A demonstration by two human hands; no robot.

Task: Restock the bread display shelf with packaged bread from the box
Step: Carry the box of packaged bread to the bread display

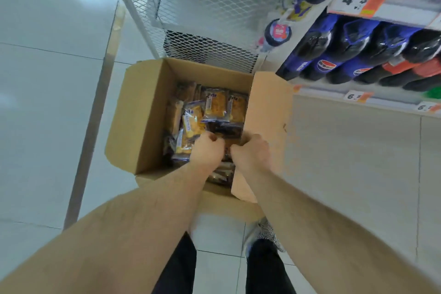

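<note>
My arms are bare from the elbows down to my left hand [210, 150] and right hand [250, 153], with fine hair along the forearms and no watch, ring or sleeve showing. Below them I wear dark trousers [267, 270]. My one visible shoe [267, 234] is pale with a black-and-white zigzag pattern.

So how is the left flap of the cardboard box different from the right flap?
The left flap stands nearly upright and is in shade, so it looks darker brown; the right flap folds outward toward the drinks shelf and looks paler in the light. The right hand sits close beside the right flap, while the left hand is well clear of the left flap. Both are plain, unprinted cardboard.
</note>
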